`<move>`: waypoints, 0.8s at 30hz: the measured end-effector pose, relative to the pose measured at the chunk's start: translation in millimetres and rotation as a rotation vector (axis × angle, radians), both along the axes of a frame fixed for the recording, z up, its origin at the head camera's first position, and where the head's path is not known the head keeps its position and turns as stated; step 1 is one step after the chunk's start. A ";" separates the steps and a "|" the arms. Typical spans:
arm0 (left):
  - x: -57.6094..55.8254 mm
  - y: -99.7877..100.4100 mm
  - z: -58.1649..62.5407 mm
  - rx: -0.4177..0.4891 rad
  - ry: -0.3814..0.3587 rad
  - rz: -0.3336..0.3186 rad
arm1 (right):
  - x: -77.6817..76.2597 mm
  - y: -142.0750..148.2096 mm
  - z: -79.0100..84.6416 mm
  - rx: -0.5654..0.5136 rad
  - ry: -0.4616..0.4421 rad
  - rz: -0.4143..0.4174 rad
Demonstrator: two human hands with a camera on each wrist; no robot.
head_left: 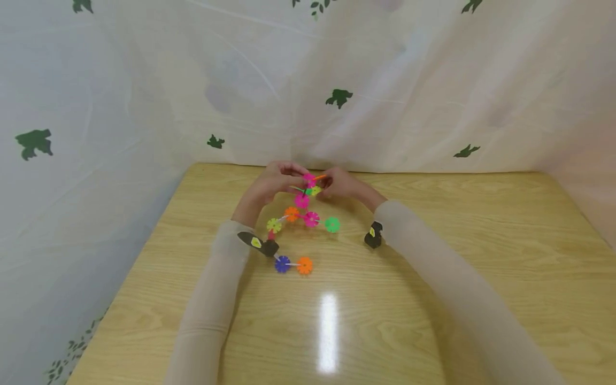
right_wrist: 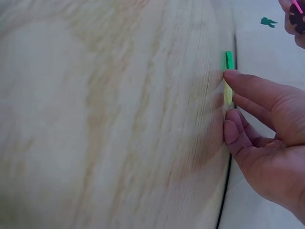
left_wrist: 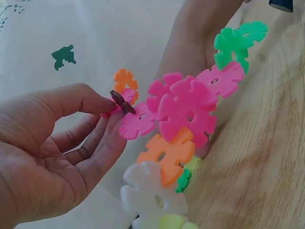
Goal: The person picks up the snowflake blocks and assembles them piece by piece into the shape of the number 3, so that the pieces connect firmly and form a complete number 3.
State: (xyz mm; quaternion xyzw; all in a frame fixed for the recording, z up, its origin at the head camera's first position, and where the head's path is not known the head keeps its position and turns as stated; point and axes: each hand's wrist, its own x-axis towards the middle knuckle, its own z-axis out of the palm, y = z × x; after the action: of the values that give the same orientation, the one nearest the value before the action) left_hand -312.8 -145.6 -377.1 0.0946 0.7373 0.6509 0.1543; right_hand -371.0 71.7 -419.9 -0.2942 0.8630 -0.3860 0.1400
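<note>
Notched plastic flower discs are joined into a branching chain. At its far end, my left hand [head_left: 271, 184] pinches a dark brown disc [left_wrist: 122, 101] between thumb and fingers, with a pink disc [left_wrist: 138, 121] joined to it. Pink, orange [left_wrist: 167, 155] and white discs [left_wrist: 152, 193] crowd beside that hand in the left wrist view. My right hand [head_left: 344, 183] is at the table's back edge. Its index fingertip touches a yellow disc [right_wrist: 228, 93] seen edge-on, joined to a green disc [right_wrist: 229, 59]; the thumb stands apart below.
Toward me the chain runs through a yellow disc [head_left: 274, 225] to a blue disc [head_left: 282, 264] and an orange disc [head_left: 304, 265]. A green disc [head_left: 332, 224] ends a side branch. A patterned cloth [head_left: 385, 128] hangs behind the wooden table [head_left: 385, 310].
</note>
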 end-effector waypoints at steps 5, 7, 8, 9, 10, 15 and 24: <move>-0.4 0.9 0.5 -0.013 -0.002 0.001 | -1.2 0.8 -0.5 0.032 0.008 -0.010; -0.6 1.0 0.3 -0.016 -0.003 -0.002 | -1.5 1.2 -1.1 0.033 0.000 -0.014; -0.6 1.0 0.2 -0.018 -0.003 -0.003 | -1.3 1.3 -1.0 0.032 -0.007 -0.015; -0.6 1.0 0.1 -0.017 -0.004 -0.004 | -0.9 1.5 -0.8 0.032 -0.011 -0.016; -0.5 1.0 0.0 -0.018 -0.005 -0.004 | -0.6 1.6 -0.6 0.034 -0.014 -0.017; 0.2 0.8 -0.8 -0.009 -0.002 -0.009 | 0.4 1.7 1.3 0.043 -0.011 -0.010; -0.3 0.2 -2.8 -0.010 0.011 -0.007 | 1.2 2.8 6.1 0.084 -0.027 0.002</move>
State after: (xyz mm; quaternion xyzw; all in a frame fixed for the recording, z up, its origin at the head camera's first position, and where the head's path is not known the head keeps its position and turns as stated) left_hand -313.0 -145.4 -379.9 0.1001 0.7412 0.6460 0.1530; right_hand -369.8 74.5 -413.8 -0.2838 0.8762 -0.3532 0.1643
